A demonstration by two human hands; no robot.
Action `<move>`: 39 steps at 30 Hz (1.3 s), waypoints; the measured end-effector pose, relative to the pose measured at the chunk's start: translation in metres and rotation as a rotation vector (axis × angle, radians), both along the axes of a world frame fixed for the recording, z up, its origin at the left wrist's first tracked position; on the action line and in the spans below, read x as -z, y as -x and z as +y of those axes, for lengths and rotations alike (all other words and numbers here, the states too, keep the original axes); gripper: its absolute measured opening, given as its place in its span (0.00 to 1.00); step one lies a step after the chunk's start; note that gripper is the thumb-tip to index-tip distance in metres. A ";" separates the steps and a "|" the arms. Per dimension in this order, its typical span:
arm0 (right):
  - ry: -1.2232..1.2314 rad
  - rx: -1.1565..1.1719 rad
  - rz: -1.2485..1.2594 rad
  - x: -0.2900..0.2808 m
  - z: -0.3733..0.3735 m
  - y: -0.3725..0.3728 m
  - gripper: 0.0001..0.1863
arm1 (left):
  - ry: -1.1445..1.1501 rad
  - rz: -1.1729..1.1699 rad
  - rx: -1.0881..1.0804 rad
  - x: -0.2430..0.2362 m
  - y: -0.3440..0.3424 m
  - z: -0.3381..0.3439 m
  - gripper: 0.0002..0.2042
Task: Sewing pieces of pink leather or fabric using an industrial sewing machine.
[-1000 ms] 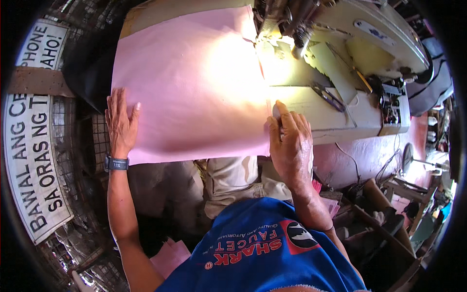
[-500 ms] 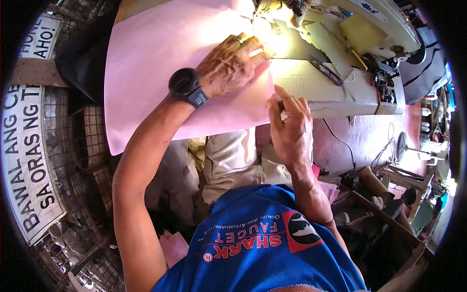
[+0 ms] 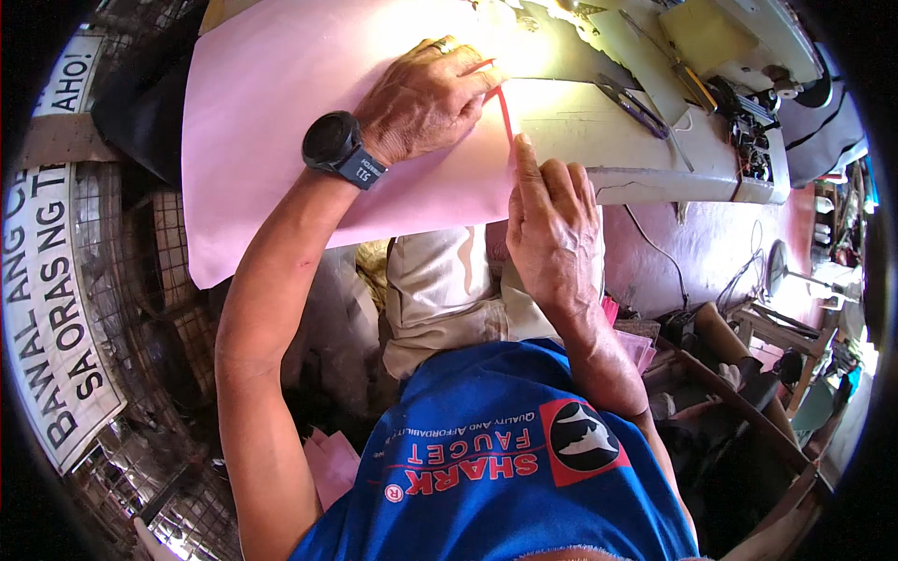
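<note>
A large pink sheet [image 3: 253, 140] with a smooth, leather-like face lies over the table's front edge. A narrow red strip [image 3: 508, 110] runs along its right edge. My left hand [image 3: 426, 98], with a dark watch on its wrist, rests on the sheet. Its fingers are curled closed at the strip's far end, where a bit of red shows between them. My right hand [image 3: 554, 220] is at the near end of the strip, index finger stretched along the edge and the other fingers folded. Its thumb is mostly hidden, and the fingers close on the sheet's edge.
A sewing machine [image 3: 739, 37] stands at the back right under a bright light. Dark-handled scissors [image 3: 631, 105] and a yellow-handled tool [image 3: 694, 86] lie on the white table [image 3: 608, 178]. Wire mesh with a sign [image 3: 65, 309] is at left; a wooden frame [image 3: 739, 402] stands lower right.
Both hands and the pink sheet have shifted slightly left and away from me. My right index finger has straightened along the edge, and more of the red strip shows between the hands.
</note>
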State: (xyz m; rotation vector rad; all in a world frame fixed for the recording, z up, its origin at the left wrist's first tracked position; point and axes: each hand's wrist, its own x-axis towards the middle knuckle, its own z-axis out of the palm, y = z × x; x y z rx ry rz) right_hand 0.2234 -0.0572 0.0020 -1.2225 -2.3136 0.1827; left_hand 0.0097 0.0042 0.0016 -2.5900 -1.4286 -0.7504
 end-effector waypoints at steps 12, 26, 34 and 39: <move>-0.054 -0.112 -0.039 0.000 0.010 -0.004 0.32 | 0.000 -0.028 0.029 -0.006 -0.001 0.001 0.13; 0.056 -0.180 -0.141 -0.013 0.008 -0.005 0.35 | 0.024 -0.031 -0.026 -0.012 -0.006 -0.016 0.16; 0.107 -0.209 -0.181 -0.024 0.019 -0.004 0.34 | 0.020 -0.027 -0.003 -0.010 -0.005 -0.008 0.16; 0.097 -0.224 -0.214 -0.025 0.038 0.002 0.34 | 0.082 -0.013 -0.008 -0.012 0.004 0.006 0.16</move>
